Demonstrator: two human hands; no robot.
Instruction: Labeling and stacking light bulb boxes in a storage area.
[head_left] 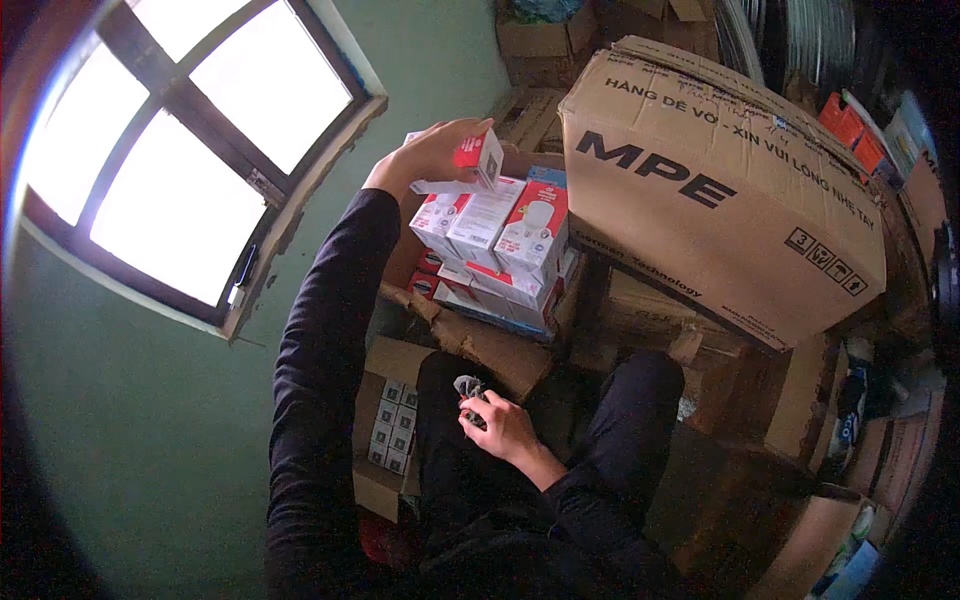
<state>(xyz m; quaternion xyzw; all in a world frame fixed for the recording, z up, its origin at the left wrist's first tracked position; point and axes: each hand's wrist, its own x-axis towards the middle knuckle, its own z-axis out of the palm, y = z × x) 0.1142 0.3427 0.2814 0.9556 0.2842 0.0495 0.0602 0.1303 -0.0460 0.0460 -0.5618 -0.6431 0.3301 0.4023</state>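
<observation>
My left hand (425,155) reaches out to the far side and is closed round a red-and-white light bulb box (482,160). That box is just above a stack of similar bulb boxes (485,225); I cannot tell whether it touches them. The stack fills an opened cardboard carton (495,355), whose torn flap hangs toward me. Lower down, over my left knee, my right hand (503,428) is wrapped round a small dark object with a grey rounded end (467,385). A bit of red shows at its side, and my fingers cover most of it.
A large sealed cardboard carton (700,190) stands tilted on the right. By my left leg, an open carton (375,365) holds several small white boxes (392,425). A window (190,130) in a green wall (110,360) is at the left. More cartons (545,40) stand behind.
</observation>
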